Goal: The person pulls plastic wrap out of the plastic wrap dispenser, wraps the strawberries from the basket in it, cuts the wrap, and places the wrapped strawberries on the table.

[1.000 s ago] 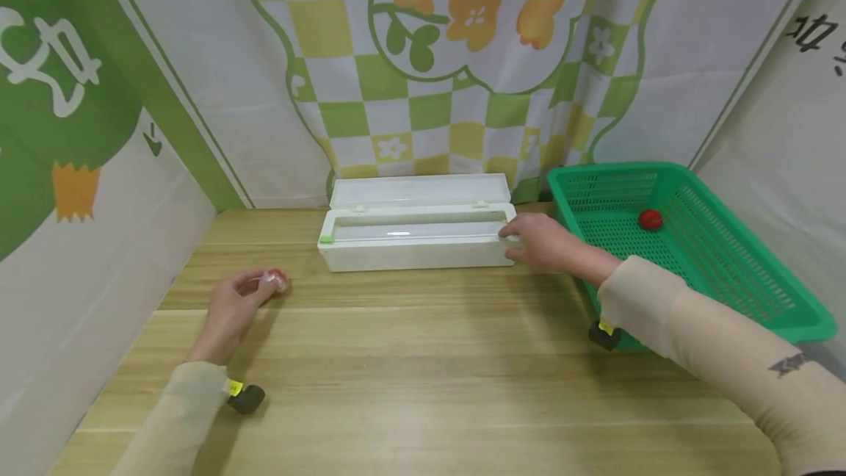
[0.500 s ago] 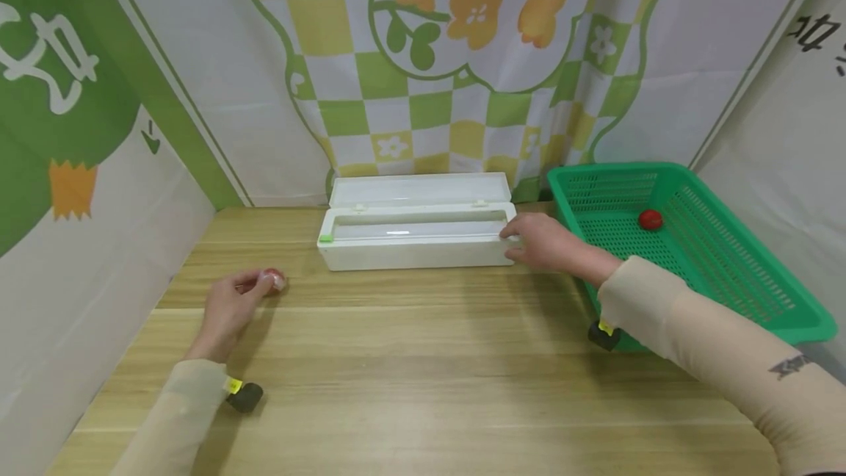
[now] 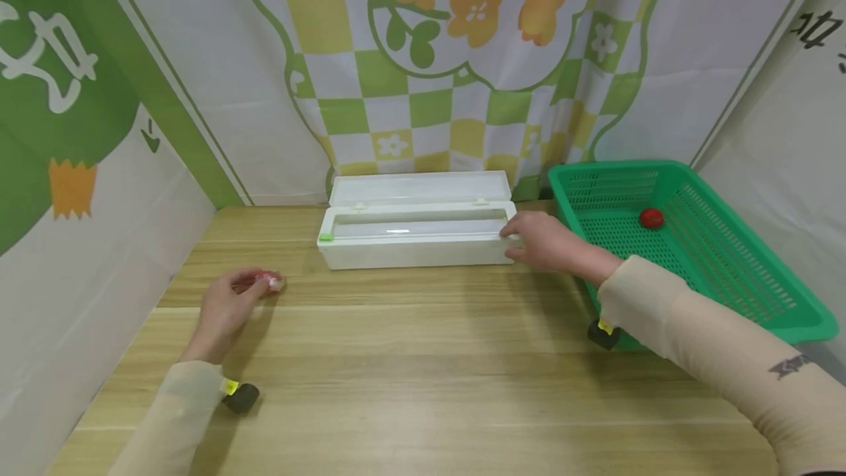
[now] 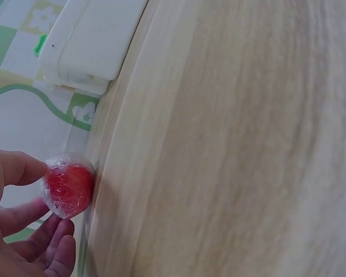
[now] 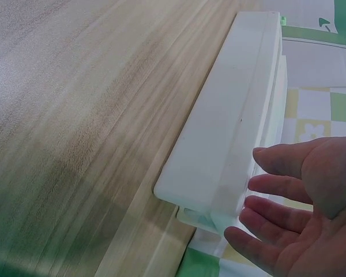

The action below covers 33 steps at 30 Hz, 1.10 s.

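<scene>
At the left of the table, my left hand [image 3: 225, 307] pinches a small, round red fruit [image 4: 69, 187] wrapped in clear cling film. In the left wrist view the thumb is on one side and curled fingers are underneath; the fruit's exact kind is hard to tell through the film. A long white cling film dispenser [image 3: 419, 254] stands at the back of the table with its lid [image 3: 419, 189] raised. My right hand [image 3: 545, 241] is at the dispenser's right end, its loosely bent fingers [image 5: 277, 187] against the edge. Nothing is gripped there.
A green plastic basket [image 3: 747, 241] stands on the right, close to my right forearm, with one red fruit [image 3: 651, 218] inside. A small green slider [image 3: 327, 238] sits at the dispenser's left end. Printed cloth [image 3: 449, 105] hangs directly behind.
The left hand has shifted very slightly left, and the wrapped fruit has turned a little in its fingers. My right hand and the dispenser have stayed in place.
</scene>
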Each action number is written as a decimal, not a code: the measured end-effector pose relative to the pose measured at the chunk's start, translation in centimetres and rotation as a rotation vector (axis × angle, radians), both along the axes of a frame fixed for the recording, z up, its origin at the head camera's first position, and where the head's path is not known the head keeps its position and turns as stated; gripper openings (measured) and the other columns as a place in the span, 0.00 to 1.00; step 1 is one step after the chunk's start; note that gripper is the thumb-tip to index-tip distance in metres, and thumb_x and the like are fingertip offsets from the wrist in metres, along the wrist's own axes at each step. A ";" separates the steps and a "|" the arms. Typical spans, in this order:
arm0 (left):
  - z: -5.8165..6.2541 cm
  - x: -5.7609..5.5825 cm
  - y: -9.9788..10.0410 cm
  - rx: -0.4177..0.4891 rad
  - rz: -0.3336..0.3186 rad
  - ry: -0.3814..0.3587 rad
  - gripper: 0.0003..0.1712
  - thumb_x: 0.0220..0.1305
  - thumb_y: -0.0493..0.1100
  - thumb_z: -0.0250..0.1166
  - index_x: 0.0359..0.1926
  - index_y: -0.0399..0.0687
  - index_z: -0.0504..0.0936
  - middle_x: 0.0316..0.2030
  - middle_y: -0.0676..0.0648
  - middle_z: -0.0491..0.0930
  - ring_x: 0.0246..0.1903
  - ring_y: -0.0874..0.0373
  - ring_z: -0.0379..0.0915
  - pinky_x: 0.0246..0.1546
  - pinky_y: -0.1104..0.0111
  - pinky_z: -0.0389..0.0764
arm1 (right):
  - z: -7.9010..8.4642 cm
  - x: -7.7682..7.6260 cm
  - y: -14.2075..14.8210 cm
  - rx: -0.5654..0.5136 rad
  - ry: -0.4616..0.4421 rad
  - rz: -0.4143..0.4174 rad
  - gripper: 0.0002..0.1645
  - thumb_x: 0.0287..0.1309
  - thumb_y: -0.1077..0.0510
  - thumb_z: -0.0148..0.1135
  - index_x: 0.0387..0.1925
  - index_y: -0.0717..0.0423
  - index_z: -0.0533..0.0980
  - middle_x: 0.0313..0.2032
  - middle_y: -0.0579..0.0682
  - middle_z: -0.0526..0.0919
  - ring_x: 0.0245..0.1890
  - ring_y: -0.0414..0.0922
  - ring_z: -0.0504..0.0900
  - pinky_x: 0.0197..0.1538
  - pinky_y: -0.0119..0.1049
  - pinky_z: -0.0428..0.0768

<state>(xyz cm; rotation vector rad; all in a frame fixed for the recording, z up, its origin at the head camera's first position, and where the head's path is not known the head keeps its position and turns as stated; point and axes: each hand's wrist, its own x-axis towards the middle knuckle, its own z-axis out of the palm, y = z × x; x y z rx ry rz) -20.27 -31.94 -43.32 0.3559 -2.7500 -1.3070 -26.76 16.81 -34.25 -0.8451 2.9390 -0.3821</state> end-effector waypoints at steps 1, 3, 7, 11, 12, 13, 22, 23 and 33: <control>0.1 0.1 0.0 0.007 0.004 -0.005 0.34 0.66 0.58 0.56 0.63 0.38 0.71 0.57 0.34 0.74 0.55 0.47 0.68 0.43 0.72 0.70 | 0.0 0.1 0.0 0.000 0.016 0.004 0.20 0.57 0.58 0.63 0.50 0.64 0.79 0.53 0.62 0.80 0.55 0.58 0.76 0.57 0.51 0.76; 0.1 0.2 0.0 0.019 0.010 -0.013 0.34 0.66 0.58 0.56 0.63 0.38 0.70 0.58 0.34 0.73 0.55 0.48 0.68 0.40 0.75 0.71 | 0.1 0.2 -0.1 0.000 0.022 0.006 0.20 0.57 0.59 0.63 0.50 0.64 0.79 0.52 0.62 0.80 0.55 0.58 0.77 0.57 0.51 0.76; 0.1 0.1 0.0 0.018 0.017 -0.007 0.34 0.66 0.57 0.57 0.64 0.37 0.70 0.57 0.34 0.73 0.54 0.49 0.69 0.37 0.80 0.72 | 0.0 0.1 -0.1 0.015 0.019 0.001 0.21 0.57 0.58 0.63 0.51 0.64 0.79 0.53 0.62 0.80 0.55 0.57 0.76 0.57 0.51 0.76; -0.1 0.1 -0.1 0.020 0.021 0.010 0.36 0.66 0.56 0.58 0.65 0.36 0.68 0.57 0.34 0.73 0.54 0.50 0.69 0.36 0.83 0.71 | -0.2 -0.2 0.0 0.021 0.003 -0.004 0.21 0.58 0.57 0.62 0.52 0.64 0.78 0.54 0.62 0.79 0.56 0.58 0.76 0.58 0.51 0.76; -0.1 0.1 -0.1 0.022 0.022 0.011 0.36 0.66 0.56 0.58 0.65 0.36 0.67 0.57 0.34 0.73 0.54 0.49 0.69 0.36 0.84 0.71 | -0.2 -0.2 0.0 0.018 0.004 -0.002 0.21 0.58 0.58 0.62 0.52 0.64 0.78 0.54 0.62 0.79 0.56 0.57 0.76 0.58 0.51 0.76; -0.1 0.1 -0.1 0.026 0.024 0.012 0.36 0.65 0.56 0.58 0.66 0.36 0.67 0.57 0.34 0.73 0.54 0.49 0.69 0.35 0.84 0.71 | -0.1 -0.1 0.0 0.016 0.005 -0.001 0.21 0.58 0.58 0.63 0.52 0.64 0.78 0.54 0.62 0.79 0.56 0.57 0.76 0.58 0.51 0.76; 0.1 0.4 0.0 0.027 0.025 0.021 0.38 0.65 0.58 0.58 0.66 0.37 0.66 0.58 0.33 0.72 0.56 0.47 0.68 0.37 0.83 0.71 | -0.1 -0.1 0.0 0.020 -0.010 -0.013 0.22 0.58 0.56 0.63 0.52 0.63 0.78 0.55 0.61 0.79 0.57 0.57 0.76 0.59 0.51 0.75; 0.2 0.4 -0.1 0.024 0.023 0.022 0.39 0.65 0.59 0.58 0.67 0.37 0.66 0.58 0.33 0.71 0.56 0.46 0.68 0.37 0.82 0.71 | -0.1 -0.1 0.0 0.019 -0.012 -0.014 0.22 0.58 0.56 0.63 0.53 0.63 0.78 0.55 0.61 0.79 0.57 0.57 0.75 0.59 0.51 0.75; 1.3 0.5 0.0 0.020 0.029 0.056 0.39 0.65 0.62 0.55 0.68 0.40 0.65 0.63 0.35 0.68 0.61 0.44 0.64 0.51 0.63 0.72 | 0.0 -0.2 0.0 0.019 -0.008 -0.007 0.22 0.58 0.57 0.63 0.52 0.64 0.78 0.54 0.61 0.79 0.57 0.57 0.75 0.59 0.51 0.75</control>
